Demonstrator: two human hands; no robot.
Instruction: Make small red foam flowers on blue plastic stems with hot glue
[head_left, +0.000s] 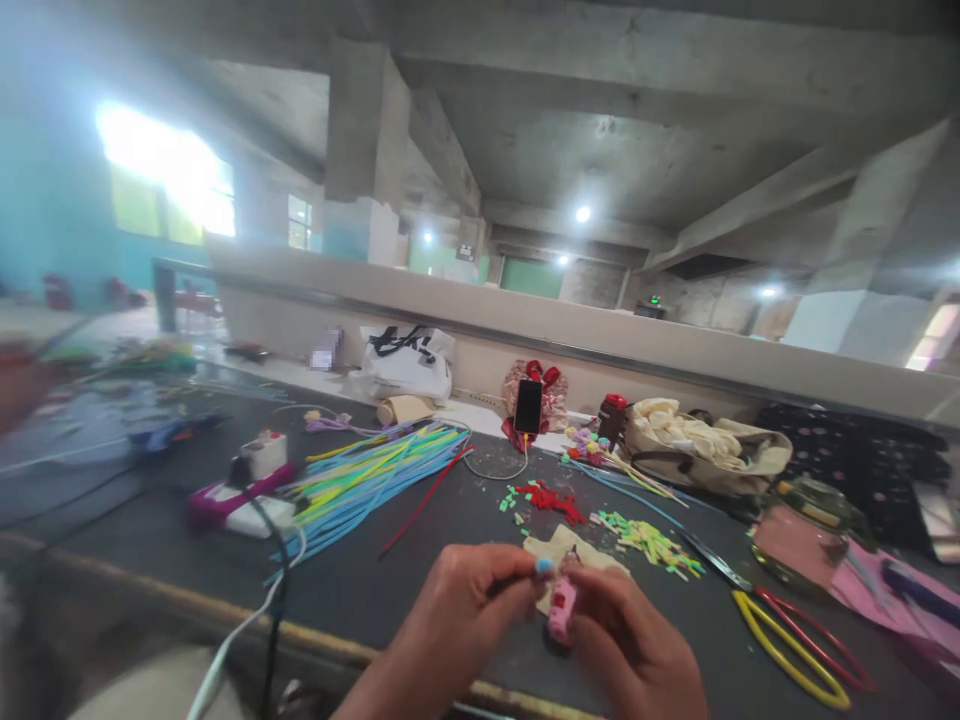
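My left hand [469, 605], low in the middle of the view, pinches a small blue piece [543, 567] between thumb and fingertips. Just right of it, my right hand [626, 625] has its fingers curled at a small pink bottle [561, 605] with a dark reddish tip. The bottle stands nearly upright between the two hands, over a beige cloth or paper [592, 552] on the dark table. Blur hides part of the right fingertips and exactly how they meet the bottle.
Blue and yellow stems [382, 480] lie left, beside a power strip [259, 510] with cables. Red snippets [551, 500] and yellow-green snippets [649, 542] lie beyond my hands. Yellow-and-red-handled scissors [787, 650] are at right. A phone [528, 407] stands behind. A blurred hand [22, 385] shows far left.
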